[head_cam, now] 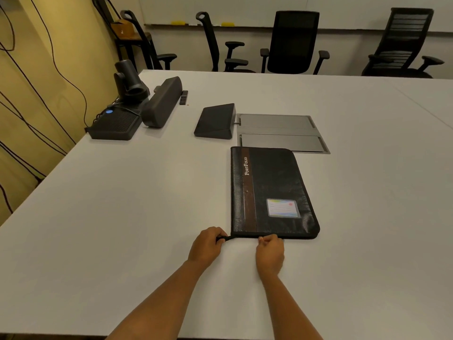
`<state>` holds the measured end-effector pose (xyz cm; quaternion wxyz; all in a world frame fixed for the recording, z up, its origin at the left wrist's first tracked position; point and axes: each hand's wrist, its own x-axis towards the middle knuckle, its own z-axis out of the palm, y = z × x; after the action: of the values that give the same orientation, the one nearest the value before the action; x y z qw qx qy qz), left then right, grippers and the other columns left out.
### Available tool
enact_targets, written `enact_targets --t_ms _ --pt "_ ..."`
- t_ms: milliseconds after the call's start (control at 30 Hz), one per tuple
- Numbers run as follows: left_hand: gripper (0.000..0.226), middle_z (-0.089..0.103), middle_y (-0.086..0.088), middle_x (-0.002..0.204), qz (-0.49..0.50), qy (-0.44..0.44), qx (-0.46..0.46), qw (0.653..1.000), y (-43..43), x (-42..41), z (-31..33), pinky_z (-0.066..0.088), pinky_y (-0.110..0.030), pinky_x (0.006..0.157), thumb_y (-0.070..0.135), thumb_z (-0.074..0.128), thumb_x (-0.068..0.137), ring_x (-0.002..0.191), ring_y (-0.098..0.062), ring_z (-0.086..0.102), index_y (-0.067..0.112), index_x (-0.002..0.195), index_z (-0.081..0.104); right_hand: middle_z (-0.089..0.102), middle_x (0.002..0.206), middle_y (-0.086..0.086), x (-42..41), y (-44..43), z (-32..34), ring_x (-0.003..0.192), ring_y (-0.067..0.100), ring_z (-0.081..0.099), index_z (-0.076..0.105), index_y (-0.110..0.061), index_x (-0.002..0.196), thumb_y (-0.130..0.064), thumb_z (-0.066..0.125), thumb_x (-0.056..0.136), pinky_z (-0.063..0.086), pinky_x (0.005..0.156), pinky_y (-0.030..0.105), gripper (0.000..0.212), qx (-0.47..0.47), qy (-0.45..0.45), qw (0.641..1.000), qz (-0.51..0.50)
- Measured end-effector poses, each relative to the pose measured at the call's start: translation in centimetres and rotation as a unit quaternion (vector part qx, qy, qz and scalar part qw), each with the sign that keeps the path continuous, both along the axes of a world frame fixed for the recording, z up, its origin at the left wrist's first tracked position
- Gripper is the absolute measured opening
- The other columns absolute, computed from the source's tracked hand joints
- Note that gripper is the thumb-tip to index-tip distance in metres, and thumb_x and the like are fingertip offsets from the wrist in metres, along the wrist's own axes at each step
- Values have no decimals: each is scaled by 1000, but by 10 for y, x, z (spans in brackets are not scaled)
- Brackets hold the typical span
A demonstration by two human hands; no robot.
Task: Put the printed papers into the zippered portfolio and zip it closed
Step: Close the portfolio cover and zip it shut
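A black zippered portfolio (272, 192) lies closed and flat on the white table (122, 217), with a brown stripe, the word "Portfolio" and a small card window on its cover. My left hand (207, 245) pinches a black zipper tail (226, 238) that sticks out from the portfolio's near left corner. My right hand (269, 251) is closed on the near edge of the portfolio, fingertips at the zipper line. No printed papers are visible.
Beyond the portfolio sit a grey metal cable hatch (279, 132), a black wedge-shaped device (215, 121), a speaker bar (161, 101), a camera (128, 79) and a black box with a blue light (115, 123). Office chairs (293, 42) line the far side.
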<state>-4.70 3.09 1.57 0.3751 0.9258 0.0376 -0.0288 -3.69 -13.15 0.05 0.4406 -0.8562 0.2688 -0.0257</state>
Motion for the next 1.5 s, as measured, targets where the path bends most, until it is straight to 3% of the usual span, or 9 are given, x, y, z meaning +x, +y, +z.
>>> enact_targets --t_ms 267,367,467,600,800,933,1100,1300,1500 --pt "19 63 -1 105 -97 -98 112 984 -14 17 14 43 -20 73 24 55 90 94 -17 60 12 102 63 58 95 10 -1 -9 0 73 18 52 54 -11 77 -20 59 88 38 65 26 15 -17 -15 999 27" --pt "31 55 -5 124 -160 -93 147 972 -28 26 17 42 -24 90 23 56 89 114 -23 53 11 118 57 59 93 10 -2 -10 2 72 16 52 56 -10 79 -20 60 87 38 64 25 13 -17 -13 999 30" --pt "63 18 -8 156 -183 -24 197 963 -43 33 12 27 -32 116 30 54 91 143 -24 19 14 145 27 61 93 9 -2 -13 3 72 14 51 56 -12 79 -21 61 87 37 64 22 13 -23 -10 999 43" --pt "74 -5 -11 158 -169 39 248 953 -57 36 4 21 -35 118 31 48 95 147 -24 -3 13 149 1 62 93 6 -1 -21 3 72 11 52 57 -14 80 -25 60 88 38 64 22 13 -28 -1 997 76" --pt "68 12 -17 156 -140 2 304 942 -60 38 -1 30 -30 112 30 50 94 145 -26 17 3 147 15 61 90 -2 4 -40 6 71 9 53 56 -20 79 -32 61 86 37 60 20 15 -47 22 992 116" --pt "77 70 -15 108 -159 8 336 928 -57 40 -11 58 -20 62 38 93 39 94 -23 71 3 104 70 63 90 2 5 -70 7 70 13 53 53 -19 78 -31 61 87 39 63 24 17 -38 25 997 67" --pt "66 31 -23 148 -137 0 300 944 -71 38 4 35 -39 109 17 61 84 135 -36 36 0 141 32 61 91 -2 9 -88 6 71 11 53 61 -16 81 -32 61 86 42 65 24 17 -54 28 992 112" --pt "66 17 -16 153 -151 56 363 918 -124 53 25 17 -53 114 28 54 89 140 -39 19 15 144 20 64 93 -2 11 -97 8 72 7 51 64 -17 88 -35 60 87 36 60 17 18 -65 31 981 178" --pt "63 8 -18 156 -180 121 339 915 -159 68 22 26 -56 112 23 51 92 141 -45 9 19 145 17 67 91 -2 18 -109 7 71 8 54 65 -18 90 -34 61 86 30 53 9 17 -71 33 979 189"
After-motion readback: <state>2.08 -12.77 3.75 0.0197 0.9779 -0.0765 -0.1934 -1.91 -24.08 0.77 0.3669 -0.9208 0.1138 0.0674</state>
